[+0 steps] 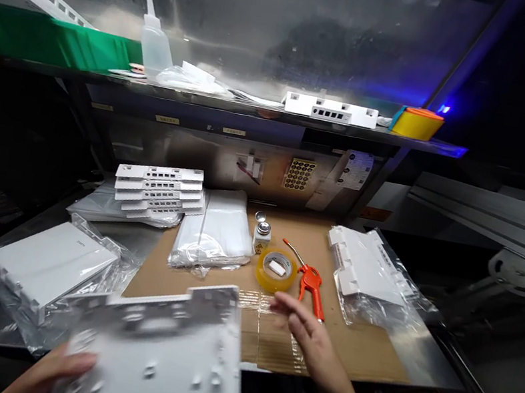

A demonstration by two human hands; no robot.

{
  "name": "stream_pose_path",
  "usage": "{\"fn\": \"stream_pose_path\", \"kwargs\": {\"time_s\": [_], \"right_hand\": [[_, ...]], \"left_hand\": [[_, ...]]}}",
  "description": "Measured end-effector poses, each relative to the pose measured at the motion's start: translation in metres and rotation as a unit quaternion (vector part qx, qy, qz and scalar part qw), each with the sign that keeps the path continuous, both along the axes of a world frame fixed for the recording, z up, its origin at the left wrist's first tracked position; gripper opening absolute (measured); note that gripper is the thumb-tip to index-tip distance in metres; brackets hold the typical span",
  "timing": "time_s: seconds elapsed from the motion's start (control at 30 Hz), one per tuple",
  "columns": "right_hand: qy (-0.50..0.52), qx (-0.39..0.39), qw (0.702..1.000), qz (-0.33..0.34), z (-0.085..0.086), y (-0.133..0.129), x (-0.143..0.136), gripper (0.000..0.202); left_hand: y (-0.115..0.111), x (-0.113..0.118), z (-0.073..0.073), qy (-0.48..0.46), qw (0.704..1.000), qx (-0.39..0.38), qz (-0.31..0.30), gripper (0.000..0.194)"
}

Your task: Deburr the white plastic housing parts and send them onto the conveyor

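My left hand (62, 370) grips the left edge of a white plastic housing panel (172, 363), thumb on top. The panel is tilted towards me, its inner side with small posts facing up, and it is slightly blurred. To its right, my right hand (307, 333) hovers over the cardboard with fingers stretched out and nothing in them. Just beyond that hand lie a roll of yellowish tape (272, 284) with a small white piece inside its ring, and a red air blow gun (311, 283). A small pump bottle (262, 237) with its lid raised stands behind the tape.
White housings are stacked (161, 192) at the back left, beside a pile of clear plastic bags (216, 229). Bagged white housings lie at left (55, 261) and right (367, 262). A metal shelf (257, 111) above holds a squeeze bottle (154, 45) and a green bin (56, 43).
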State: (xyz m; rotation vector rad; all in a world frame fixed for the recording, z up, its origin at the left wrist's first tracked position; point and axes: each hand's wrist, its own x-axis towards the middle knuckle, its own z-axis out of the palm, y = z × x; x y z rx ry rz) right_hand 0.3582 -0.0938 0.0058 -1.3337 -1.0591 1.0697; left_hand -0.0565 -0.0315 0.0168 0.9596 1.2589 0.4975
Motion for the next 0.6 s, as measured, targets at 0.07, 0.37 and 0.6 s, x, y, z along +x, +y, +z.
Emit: {"fn": "stream_pose_path", "kwargs": {"time_s": [0.07,0.37,0.6], "right_hand": [[0.194,-0.028,0.978,0.077,-0.004,-0.018,-0.021,0.074],[0.405,-0.075,0.879,-0.239,-0.014,-0.046,0.024,0.061],[0.361,-0.007,0.867,-0.345,-0.008,-0.053,0.044,0.062]], "left_hand": [[0.025,0.038,0.015,-0.026,0.996,0.026,-0.084,0.055],[0.123,0.167,-0.008,0.107,0.892,0.414,-0.144,0.047],[0.16,0.168,-0.037,0.246,0.768,0.579,-0.118,0.03]]}}
